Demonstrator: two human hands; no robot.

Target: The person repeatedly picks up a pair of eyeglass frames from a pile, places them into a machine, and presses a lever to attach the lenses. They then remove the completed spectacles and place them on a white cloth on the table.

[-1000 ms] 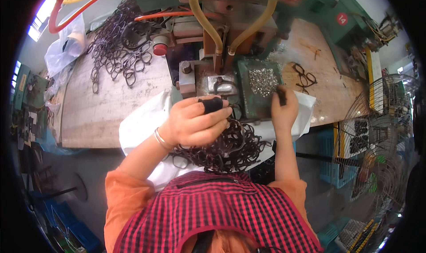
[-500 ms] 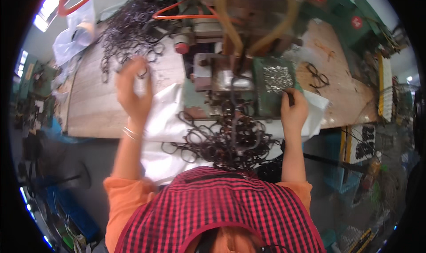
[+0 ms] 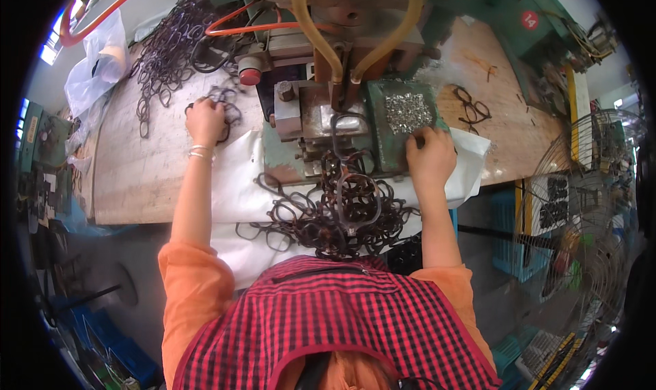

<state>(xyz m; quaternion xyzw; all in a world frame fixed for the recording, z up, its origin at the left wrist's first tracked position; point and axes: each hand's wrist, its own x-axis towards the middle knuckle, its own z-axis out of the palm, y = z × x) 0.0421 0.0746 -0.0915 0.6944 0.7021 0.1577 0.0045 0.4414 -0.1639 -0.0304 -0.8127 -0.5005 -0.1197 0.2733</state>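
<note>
My left hand [image 3: 205,122] is closed on a dark eyeglass frame [image 3: 231,110] at the left of the table; the frame looks slightly blurred. My right hand [image 3: 432,159] has its fingers bent together at the near right corner of a green plate heaped with small shiny metal pieces [image 3: 408,113]. Whatever lies between those fingertips is too small or hidden to name. Between my hands, a brown eyeglass frame [image 3: 359,200] hangs at the front of a press-like machine [image 3: 335,120]. Under it, a heap of dark eyeglass frames [image 3: 307,219] lies on white sheeting [image 3: 239,175].
More dark frames [image 3: 174,41] are piled at the far left beside a clear plastic bag [image 3: 99,69]. A red button [image 3: 249,75] and orange hoses [image 3: 273,26] sit on the machine. One frame [image 3: 470,108] lies at right. A wire fan guard [image 3: 588,205] stands at the right edge.
My left hand has closed on an eyeglass frame; it was raised and blurred before. My right hand stays by the metal pieces. The whole view has shifted slightly.
</note>
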